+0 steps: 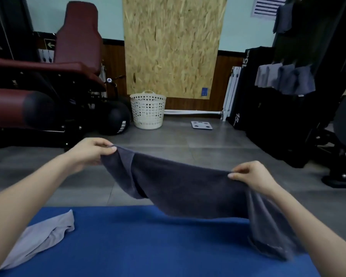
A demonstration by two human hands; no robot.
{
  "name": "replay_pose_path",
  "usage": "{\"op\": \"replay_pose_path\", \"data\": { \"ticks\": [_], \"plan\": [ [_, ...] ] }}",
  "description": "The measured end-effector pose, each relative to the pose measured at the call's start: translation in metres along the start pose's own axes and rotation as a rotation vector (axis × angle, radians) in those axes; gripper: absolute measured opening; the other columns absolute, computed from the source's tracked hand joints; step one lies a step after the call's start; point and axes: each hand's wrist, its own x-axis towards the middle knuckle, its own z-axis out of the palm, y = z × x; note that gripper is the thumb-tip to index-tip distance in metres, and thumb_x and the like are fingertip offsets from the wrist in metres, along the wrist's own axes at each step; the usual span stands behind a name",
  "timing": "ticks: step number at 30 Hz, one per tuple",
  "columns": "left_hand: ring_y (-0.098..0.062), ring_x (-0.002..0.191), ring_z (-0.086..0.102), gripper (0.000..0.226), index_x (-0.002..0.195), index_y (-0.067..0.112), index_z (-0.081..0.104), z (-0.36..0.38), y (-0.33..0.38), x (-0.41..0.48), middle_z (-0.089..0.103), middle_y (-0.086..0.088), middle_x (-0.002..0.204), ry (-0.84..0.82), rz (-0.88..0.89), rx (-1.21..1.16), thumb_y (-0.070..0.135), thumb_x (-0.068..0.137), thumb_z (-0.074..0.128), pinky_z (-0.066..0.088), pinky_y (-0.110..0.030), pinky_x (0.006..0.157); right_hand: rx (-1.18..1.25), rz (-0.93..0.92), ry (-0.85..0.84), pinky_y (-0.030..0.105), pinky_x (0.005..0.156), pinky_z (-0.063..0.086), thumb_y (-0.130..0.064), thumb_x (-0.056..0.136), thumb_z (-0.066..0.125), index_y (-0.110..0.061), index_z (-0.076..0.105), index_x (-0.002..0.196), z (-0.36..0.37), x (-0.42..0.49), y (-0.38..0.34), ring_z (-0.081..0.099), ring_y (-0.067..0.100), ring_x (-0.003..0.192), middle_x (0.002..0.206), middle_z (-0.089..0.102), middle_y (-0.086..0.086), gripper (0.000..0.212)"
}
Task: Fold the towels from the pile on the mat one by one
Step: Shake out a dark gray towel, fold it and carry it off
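Note:
A dark grey towel (180, 186) hangs stretched in the air above the blue mat (148, 242). My left hand (90, 154) pinches its upper left corner, and my right hand (252, 176) pinches the top edge on the right. The towel sags between the hands, and its right end droops down to the mat under my right forearm. A light grey towel (40, 238) lies crumpled on the mat's left side, partly behind my left forearm.
A white perforated laundry basket (147, 110) stands on the grey floor by the far wall. A bathroom scale (201, 125) lies to its right. Dark red gym benches (38, 90) and a black ball fill the left; black equipment with hanging grey towels (286, 78) stands right.

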Motion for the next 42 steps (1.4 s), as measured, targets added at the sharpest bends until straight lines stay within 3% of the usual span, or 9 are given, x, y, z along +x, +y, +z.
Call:
{"op": "replay_pose_path", "data": {
  "ticks": [4, 7, 10, 16, 20, 25, 28, 38, 42],
  "plan": [
    [-0.015, 0.066, 0.052, 0.005, 0.086, 0.008, 0.066, -0.016, -0.026, -0.031, 0.058, -0.009, 0.077, -0.225, -0.066, 0.103, 0.011, 0.084, 0.063, 0.042, -0.022, 0.055, 0.195, 0.014, -0.3, 0.014, 0.061, 0.044, -0.032, 0.064, 0.084, -0.011, 0.075, 0.069, 0.005, -0.03, 0.007, 0.06, 0.007, 0.068, 0.068, 0.071, 0.001, 0.023],
    [-0.012, 0.058, 0.056, 0.007, 0.065, 0.016, 0.068, -0.031, -0.025, -0.04, 0.061, -0.004, 0.065, -0.209, -0.046, -0.027, 0.014, 0.07, 0.063, 0.04, -0.023, 0.056, 0.372, -0.003, -0.475, 0.017, 0.061, 0.05, -0.059, 0.034, 0.087, -0.011, 0.077, 0.072, -0.01, -0.035, 0.0, 0.064, 0.005, 0.068, 0.074, 0.073, 0.005, 0.062],
    [-0.013, 0.054, 0.056, 0.012, 0.062, 0.016, 0.066, -0.04, -0.022, -0.037, 0.061, -0.002, 0.061, -0.156, -0.034, -0.091, 0.012, 0.073, 0.061, 0.043, -0.019, 0.051, 0.445, 0.026, -0.519, 0.018, 0.062, 0.052, -0.059, 0.025, 0.089, -0.009, 0.077, 0.073, -0.01, -0.024, -0.008, 0.066, 0.009, 0.069, 0.077, 0.073, 0.007, 0.071],
    [-0.019, 0.06, 0.048, 0.006, 0.077, 0.008, 0.067, -0.049, -0.096, -0.019, 0.057, -0.009, 0.068, -0.108, -0.219, 0.332, 0.012, 0.081, 0.068, 0.035, -0.021, 0.053, 0.239, 0.101, -0.56, 0.015, 0.062, 0.047, -0.024, 0.07, 0.081, -0.007, 0.076, 0.079, 0.081, -0.011, -0.019, 0.061, 0.007, 0.072, 0.078, 0.072, 0.004, 0.02],
    [-0.021, 0.052, 0.043, 0.018, 0.066, 0.008, 0.061, -0.051, -0.172, 0.002, 0.049, -0.009, 0.059, 0.004, -0.268, 0.536, 0.009, 0.083, 0.067, 0.035, -0.017, 0.042, 0.121, 0.078, -0.584, 0.022, 0.064, 0.041, -0.016, 0.077, 0.077, -0.007, 0.073, 0.076, 0.177, 0.001, -0.025, 0.054, -0.001, 0.061, 0.07, 0.065, 0.002, 0.009],
    [-0.035, 0.084, 0.06, 0.004, 0.084, 0.008, 0.063, -0.048, -0.238, 0.022, 0.067, -0.019, 0.093, 0.208, -0.231, 0.851, 0.009, 0.082, 0.06, 0.042, -0.03, 0.066, -0.103, 0.067, -0.369, 0.027, 0.082, 0.043, -0.023, 0.089, 0.063, -0.011, 0.07, 0.108, 0.257, 0.02, -0.038, 0.062, 0.02, 0.104, 0.106, 0.07, 0.006, 0.024],
    [-0.042, 0.098, 0.058, 0.034, 0.111, 0.004, 0.056, -0.016, -0.29, 0.022, 0.061, -0.028, 0.104, 0.269, -0.172, 0.89, 0.001, 0.077, 0.057, 0.045, -0.039, 0.076, -0.209, 0.094, -0.391, 0.03, 0.091, 0.042, -0.029, 0.094, 0.053, -0.014, 0.057, 0.128, 0.28, 0.006, -0.031, 0.058, 0.027, 0.109, 0.117, 0.063, 0.01, 0.037],
    [-0.03, 0.103, 0.055, 0.035, 0.123, 0.015, 0.054, 0.153, -0.331, -0.03, 0.057, -0.01, 0.116, -0.244, 0.196, 0.749, 0.012, 0.088, 0.051, 0.047, -0.039, 0.082, -0.431, 0.411, -0.651, 0.023, 0.071, 0.04, -0.028, 0.091, 0.045, -0.023, 0.055, 0.079, 0.231, -0.128, 0.087, 0.055, 0.017, 0.082, 0.084, 0.059, -0.005, 0.016],
    [-0.022, 0.104, 0.054, 0.032, 0.123, 0.019, 0.055, 0.208, -0.301, -0.048, 0.058, -0.001, 0.112, -0.366, 0.352, 0.675, 0.02, 0.091, 0.052, 0.047, -0.034, 0.081, -0.56, 0.403, -0.638, 0.027, 0.073, 0.045, -0.028, 0.093, 0.047, -0.022, 0.062, 0.098, 0.219, -0.171, 0.149, 0.058, 0.022, 0.091, 0.1, 0.064, 0.0, 0.017]
  ]
}}
